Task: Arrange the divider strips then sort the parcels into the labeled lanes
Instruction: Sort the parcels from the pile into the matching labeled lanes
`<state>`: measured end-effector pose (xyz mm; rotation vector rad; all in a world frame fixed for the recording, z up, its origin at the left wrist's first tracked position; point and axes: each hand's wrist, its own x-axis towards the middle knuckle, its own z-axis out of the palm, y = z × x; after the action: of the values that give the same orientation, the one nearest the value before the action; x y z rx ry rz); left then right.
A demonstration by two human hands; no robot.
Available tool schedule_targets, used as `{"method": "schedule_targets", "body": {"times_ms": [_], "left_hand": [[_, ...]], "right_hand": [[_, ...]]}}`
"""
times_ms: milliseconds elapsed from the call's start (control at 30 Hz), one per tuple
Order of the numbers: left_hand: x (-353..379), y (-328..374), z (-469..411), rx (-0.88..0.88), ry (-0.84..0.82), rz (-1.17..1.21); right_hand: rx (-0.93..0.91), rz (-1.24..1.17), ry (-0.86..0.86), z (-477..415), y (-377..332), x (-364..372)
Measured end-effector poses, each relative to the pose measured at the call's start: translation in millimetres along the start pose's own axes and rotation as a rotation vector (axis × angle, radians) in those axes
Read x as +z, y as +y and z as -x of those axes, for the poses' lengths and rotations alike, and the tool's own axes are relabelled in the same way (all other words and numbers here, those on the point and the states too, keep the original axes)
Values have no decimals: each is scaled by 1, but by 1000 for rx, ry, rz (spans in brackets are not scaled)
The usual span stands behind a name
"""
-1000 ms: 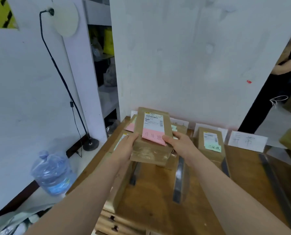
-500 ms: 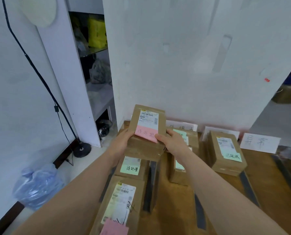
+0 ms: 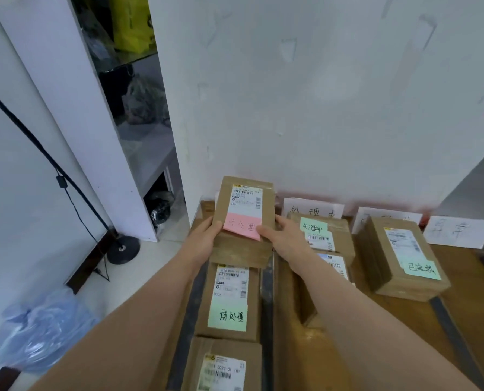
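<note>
Hands first: your L hand point(image 3: 204, 238) and R hand point(image 3: 283, 238) both grip the pink-note parcel point(image 3: 245, 204) at its near end, one per side. Thumbs lie on top; the other fingers curl under, out of sight. Your R thumb tip sits on the edge of the pink note point(image 3: 242, 226), handwritten 待处理. Beyond the note is a white shipping label point(image 3: 245, 199) w/ barcodes; the small print is too blurry, but approx "6081" shows. Both forearms reach fwd and converge on the box.

Just nearer you than that parcel is the green-note parcel point(image 3: 229, 300), also marked 待处理. Can't tell if the two touch. Nearer still, a third parcel point(image 3: 224, 365) has a label reading "0022 01 101".

A dark divider strip point(image 3: 266, 306) runs toward you from the held parcel's R corner. Right of the held parcel is a box w/ green note 处理中 point(image 3: 324, 235). Further right is a box w/ mint note 已完成 point(image 3: 401, 258).

Paper signs stand at the wall, right of the held parcel: 处理中 sign point(image 3: 312, 210), then a half-hidden sign point(image 3: 387, 218), then 异常 sign point(image 3: 458, 231).
</note>
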<state>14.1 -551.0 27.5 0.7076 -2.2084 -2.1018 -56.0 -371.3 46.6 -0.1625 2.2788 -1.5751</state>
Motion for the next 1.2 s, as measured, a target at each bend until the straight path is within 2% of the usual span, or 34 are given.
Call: {"method": "schedule_targets", "body": {"times_ms": [267,467,600,733,833,1000,1200], "left_hand": [[-7,-17,-23,-47,-81,2],[-8,-14,-22,-21,-37,-76],[-8,5,-13,134,112,-305],[-3,35,4,340,146,-561],[14,57,29,497,100,-732],[66,82,80,734,22,-946],[164,94,148,869,-89,-984]], "right_hand": [[51,33,34,-14,7,17],[57,92,77,-12,6,19],[-1,196,140,3,-3,9],[-75,369,272,29,-13,-10],[-112,466,352,59,-14,-33],[-94,486,431,123,-9,-87],[-88,470,599,214,22,-176]]}}
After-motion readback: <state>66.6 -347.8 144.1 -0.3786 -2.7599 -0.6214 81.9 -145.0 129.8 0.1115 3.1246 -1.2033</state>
